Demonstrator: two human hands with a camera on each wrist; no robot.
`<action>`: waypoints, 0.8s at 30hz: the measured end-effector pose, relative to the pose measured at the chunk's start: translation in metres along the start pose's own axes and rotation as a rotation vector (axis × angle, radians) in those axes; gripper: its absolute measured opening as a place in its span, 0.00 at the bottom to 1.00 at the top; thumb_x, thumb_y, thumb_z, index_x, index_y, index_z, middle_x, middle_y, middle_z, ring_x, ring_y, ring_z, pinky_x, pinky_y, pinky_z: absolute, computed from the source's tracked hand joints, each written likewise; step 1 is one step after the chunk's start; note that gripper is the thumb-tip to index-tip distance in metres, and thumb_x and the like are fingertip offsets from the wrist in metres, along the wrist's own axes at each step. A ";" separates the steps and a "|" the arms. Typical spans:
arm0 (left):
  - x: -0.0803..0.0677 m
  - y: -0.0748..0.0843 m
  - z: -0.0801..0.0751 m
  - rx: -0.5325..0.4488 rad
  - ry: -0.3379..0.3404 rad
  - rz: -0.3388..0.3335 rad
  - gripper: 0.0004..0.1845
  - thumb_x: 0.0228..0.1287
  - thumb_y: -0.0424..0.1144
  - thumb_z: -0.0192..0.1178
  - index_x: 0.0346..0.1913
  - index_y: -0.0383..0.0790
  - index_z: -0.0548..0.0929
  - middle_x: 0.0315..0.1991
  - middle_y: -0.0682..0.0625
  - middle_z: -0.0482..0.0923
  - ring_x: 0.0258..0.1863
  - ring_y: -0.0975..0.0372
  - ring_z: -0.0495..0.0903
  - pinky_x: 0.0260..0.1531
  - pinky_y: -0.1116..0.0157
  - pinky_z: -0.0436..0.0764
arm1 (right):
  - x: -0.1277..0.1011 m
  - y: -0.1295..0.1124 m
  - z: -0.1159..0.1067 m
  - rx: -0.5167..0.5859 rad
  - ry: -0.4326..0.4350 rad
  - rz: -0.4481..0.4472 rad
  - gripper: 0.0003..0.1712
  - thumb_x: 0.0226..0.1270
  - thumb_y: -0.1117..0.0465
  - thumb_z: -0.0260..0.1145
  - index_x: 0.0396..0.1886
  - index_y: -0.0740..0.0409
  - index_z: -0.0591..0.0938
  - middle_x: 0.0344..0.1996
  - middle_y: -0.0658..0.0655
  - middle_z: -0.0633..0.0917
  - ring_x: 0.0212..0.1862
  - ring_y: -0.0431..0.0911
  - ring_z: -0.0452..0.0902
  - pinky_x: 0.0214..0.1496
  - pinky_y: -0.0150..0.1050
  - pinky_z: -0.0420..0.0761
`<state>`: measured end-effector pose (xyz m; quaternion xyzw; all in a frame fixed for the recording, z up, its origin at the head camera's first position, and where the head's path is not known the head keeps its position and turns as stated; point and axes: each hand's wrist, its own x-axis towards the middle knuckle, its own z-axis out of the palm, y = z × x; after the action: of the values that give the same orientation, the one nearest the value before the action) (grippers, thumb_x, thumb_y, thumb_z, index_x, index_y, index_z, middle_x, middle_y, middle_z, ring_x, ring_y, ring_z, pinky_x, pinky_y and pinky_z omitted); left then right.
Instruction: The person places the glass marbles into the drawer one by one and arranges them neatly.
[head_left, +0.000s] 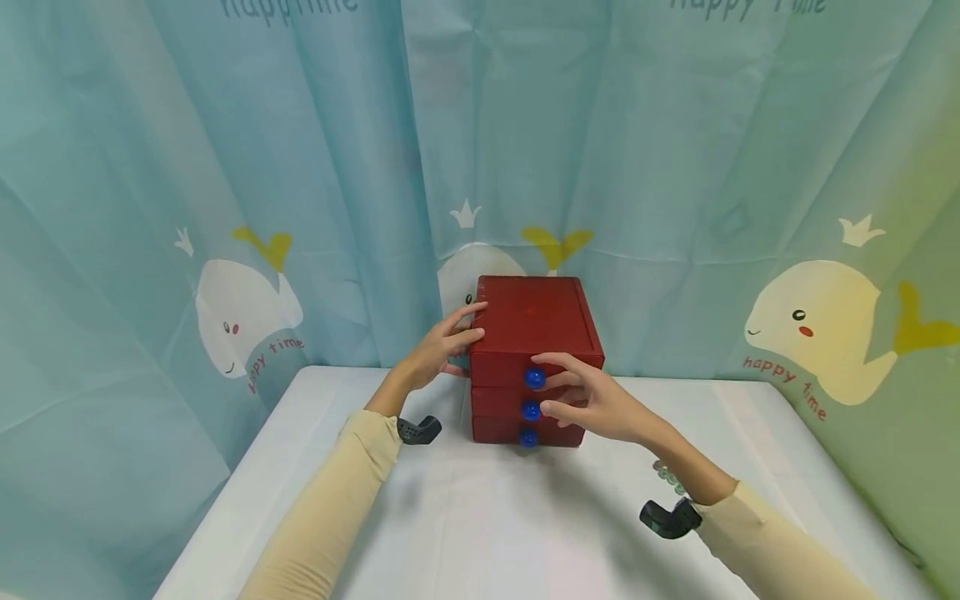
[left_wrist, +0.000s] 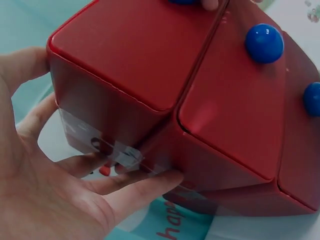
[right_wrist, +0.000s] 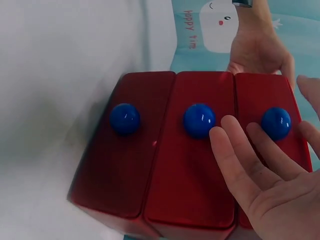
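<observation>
A red box with three stacked drawers stands on the white table, each drawer front bearing a round blue knob. Spread fingers of my left hand rest along the box's left side, thumb up by the top edge; strips of clear tape show there in the left wrist view. In front of the drawers is my right hand, its fingers loosely bent around the top knob. Fingertips come close to the middle knob too. The bottom knob lies away from both hands. All three drawers sit flush.
The white table extends in front of and beside the box. Behind it hangs a blue-green curtain printed with whales. Dark wrist-worn devices sit at both sleeves. Small greenish round shapes show beside the right forearm.
</observation>
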<state>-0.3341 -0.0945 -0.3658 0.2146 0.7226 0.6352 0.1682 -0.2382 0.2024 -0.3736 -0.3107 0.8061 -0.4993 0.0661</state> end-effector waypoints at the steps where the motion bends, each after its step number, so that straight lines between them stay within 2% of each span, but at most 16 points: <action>1: 0.000 0.000 0.000 0.002 0.000 0.001 0.32 0.76 0.50 0.55 0.79 0.64 0.60 0.76 0.43 0.60 0.69 0.42 0.69 0.54 0.40 0.81 | 0.001 0.001 0.001 -0.001 0.007 0.000 0.36 0.71 0.58 0.71 0.76 0.47 0.68 0.58 0.66 0.82 0.48 0.60 0.87 0.42 0.47 0.89; 7: 0.000 -0.001 0.000 -0.001 0.002 0.001 0.32 0.75 0.50 0.57 0.78 0.63 0.63 0.74 0.42 0.63 0.66 0.43 0.72 0.54 0.39 0.80 | 0.007 0.006 0.009 -0.009 0.078 -0.001 0.32 0.69 0.61 0.72 0.71 0.51 0.74 0.51 0.65 0.86 0.43 0.58 0.88 0.39 0.44 0.89; 14: 0.001 -0.004 -0.001 -0.014 0.012 0.014 0.32 0.75 0.51 0.58 0.78 0.64 0.63 0.74 0.43 0.63 0.69 0.45 0.69 0.55 0.37 0.79 | 0.011 0.011 0.012 -0.001 0.171 -0.027 0.26 0.69 0.64 0.71 0.66 0.56 0.79 0.45 0.65 0.88 0.39 0.58 0.89 0.37 0.44 0.89; 19: 0.002 -0.004 -0.002 -0.022 0.011 0.012 0.31 0.75 0.50 0.58 0.77 0.65 0.64 0.74 0.44 0.63 0.71 0.45 0.69 0.54 0.38 0.79 | 0.011 0.014 0.014 0.001 0.201 -0.044 0.24 0.69 0.67 0.70 0.64 0.59 0.80 0.41 0.66 0.89 0.36 0.59 0.89 0.37 0.42 0.89; 24: 0.001 -0.004 -0.002 -0.023 0.010 0.008 0.31 0.75 0.50 0.58 0.78 0.64 0.64 0.74 0.43 0.63 0.70 0.46 0.69 0.54 0.38 0.79 | 0.012 0.016 0.017 -0.007 0.213 -0.042 0.23 0.70 0.66 0.70 0.64 0.58 0.80 0.39 0.65 0.90 0.35 0.59 0.89 0.37 0.41 0.89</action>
<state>-0.3364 -0.0965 -0.3696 0.2125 0.7153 0.6450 0.1646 -0.2476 0.1877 -0.3932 -0.2730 0.8036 -0.5280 -0.0314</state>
